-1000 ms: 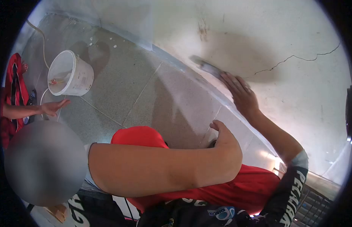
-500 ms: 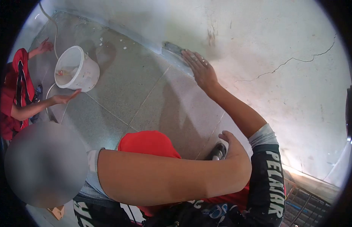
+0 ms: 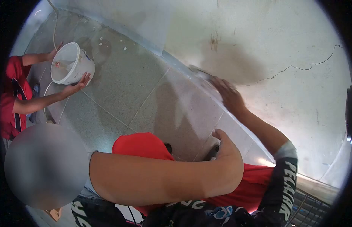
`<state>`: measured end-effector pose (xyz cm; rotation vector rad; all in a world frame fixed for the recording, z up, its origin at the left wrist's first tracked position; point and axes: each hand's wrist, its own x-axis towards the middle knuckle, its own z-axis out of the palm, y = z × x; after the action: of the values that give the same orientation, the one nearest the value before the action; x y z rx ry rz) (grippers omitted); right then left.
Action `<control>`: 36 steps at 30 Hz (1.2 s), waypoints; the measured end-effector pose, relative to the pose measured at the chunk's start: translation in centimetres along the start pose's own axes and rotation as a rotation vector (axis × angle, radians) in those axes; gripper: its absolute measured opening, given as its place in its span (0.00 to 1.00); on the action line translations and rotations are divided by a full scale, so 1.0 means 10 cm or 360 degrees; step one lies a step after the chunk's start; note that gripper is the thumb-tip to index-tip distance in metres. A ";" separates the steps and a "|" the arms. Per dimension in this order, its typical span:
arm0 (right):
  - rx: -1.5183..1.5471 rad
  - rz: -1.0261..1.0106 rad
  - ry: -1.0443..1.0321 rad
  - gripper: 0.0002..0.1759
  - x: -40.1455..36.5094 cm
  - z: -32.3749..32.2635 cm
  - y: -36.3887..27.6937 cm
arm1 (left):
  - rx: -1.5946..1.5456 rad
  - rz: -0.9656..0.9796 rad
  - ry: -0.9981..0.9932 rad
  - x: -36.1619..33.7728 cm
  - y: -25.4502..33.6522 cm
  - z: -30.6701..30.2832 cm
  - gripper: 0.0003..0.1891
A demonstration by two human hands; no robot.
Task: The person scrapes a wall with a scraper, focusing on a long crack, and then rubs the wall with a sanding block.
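My right hand (image 3: 229, 95) presses low against the pale wall (image 3: 282, 41), its fingers on a flat, grey trowel-like tool (image 3: 198, 72). The tool is blurred and lies along the wall just above the floor joint. My left forearm crosses in front of me. At its end my left hand (image 3: 226, 142) bends back near my shoe; one digit sticks out and the other fingers are hidden, so I cannot see anything held in it.
At left a co-worker in red has both hands around a white bucket (image 3: 74, 64) on the tiled floor (image 3: 145, 98). A blurred round shape (image 3: 47, 166) covers the lower left. A crack runs across the wall. A dark metal grille (image 3: 312, 208) stands at lower right.
My right hand and the tool have slid right and down along the wall base. The co-worker's hands have closed in on the bucket, which has shifted slightly up and left in view.
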<state>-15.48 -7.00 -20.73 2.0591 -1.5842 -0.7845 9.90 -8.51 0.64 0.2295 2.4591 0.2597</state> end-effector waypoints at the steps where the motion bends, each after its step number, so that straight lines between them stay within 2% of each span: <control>1: 0.0072 -0.0040 -0.0139 0.48 0.34 -0.25 -0.09 | -0.0019 0.0094 -0.0059 -0.05 -0.02 -0.03 0.38; 3: 0.0131 0.0048 -0.0125 0.49 0.97 0.10 -0.42 | -0.0037 0.0176 -0.0140 -0.05 -0.06 -0.08 0.39; 6: 0.0121 0.0177 -0.0076 0.48 1.40 -0.11 -0.65 | -0.0081 0.0199 -0.0265 0.00 -0.04 -0.15 0.39; 9: 0.0232 0.0133 -0.0067 0.46 1.04 -0.25 -0.43 | -0.0023 0.0254 -0.0172 0.01 0.00 -0.13 0.37; 11: -0.0140 -0.0058 -0.0033 0.44 0.58 -0.23 -0.16 | -0.0007 0.0177 -0.0150 0.08 0.00 -0.09 0.35; 13: 0.0024 0.0048 -0.0001 0.43 0.02 -0.13 0.06 | -0.0019 0.0235 -0.0140 -0.01 -0.15 -0.17 0.34; 15: -0.0111 0.0005 -0.0112 0.43 -0.50 -0.19 0.24 | -0.0035 0.0289 -0.0138 -0.06 -0.19 -0.15 0.33; 17: -0.0246 -0.0031 -0.0209 0.43 -0.58 -0.31 0.34 | -0.0083 0.0076 0.0015 -0.04 -0.12 -0.05 0.31; 19: 0.0311 0.0085 -0.0238 0.43 -0.48 -0.40 0.33 | -0.0119 0.0097 -0.0007 -0.16 -0.18 -0.08 0.30; 20: 0.0313 0.0086 -0.0228 0.43 -0.35 -0.34 0.28 | -0.0150 0.0117 -0.0031 -0.21 -0.21 -0.09 0.29; 22: 0.0521 0.0030 0.0007 0.42 0.16 -0.08 0.14 | -0.0123 0.0007 0.0003 -0.19 -0.15 -0.02 0.29; 24: 0.0583 -0.0043 0.0347 0.44 0.77 0.16 -0.09 | -0.0090 -0.0087 0.0019 -0.14 -0.13 0.02 0.28; 26: 0.0400 0.0013 0.0286 0.43 1.31 -0.09 -0.30 | -0.0179 0.0024 -0.0151 -0.10 -0.16 -0.01 0.36; 27: 0.0215 0.0061 0.0213 0.43 1.47 -0.17 -0.34 | -0.0174 0.0002 -0.0153 -0.11 -0.17 -0.01 0.36; 28: 0.0219 0.0061 0.0229 0.43 1.50 -0.23 -0.34 | -0.0166 -0.0031 -0.0137 -0.12 -0.18 0.00 0.31; 29: 0.0135 0.0063 0.0185 0.42 1.48 -0.28 -0.35 | -0.0163 -0.0057 -0.0122 -0.12 -0.18 0.01 0.26; 31: 0.0053 0.0039 0.0118 0.42 1.27 -0.21 -0.37 | -0.0180 0.0025 -0.0143 -0.12 -0.21 -0.06 0.28; 33: 0.0187 0.0052 -0.0025 0.43 0.81 -0.06 -0.24 | -0.0183 0.0128 -0.0156 -0.07 -0.18 -0.10 0.29; 35: -0.0136 -0.0015 -0.0059 0.42 0.23 -0.04 -0.03 | 0.0004 0.0224 -0.0157 0.02 -0.16 -0.11 0.32; 36: -0.0264 0.0041 0.0051 0.41 -0.09 0.14 0.01 | 0.0005 0.0234 -0.0150 0.03 -0.16 -0.12 0.32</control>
<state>-16.64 -6.09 -21.60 1.9205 -1.4734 -0.8396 8.80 -10.13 0.99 0.4155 2.3523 0.3014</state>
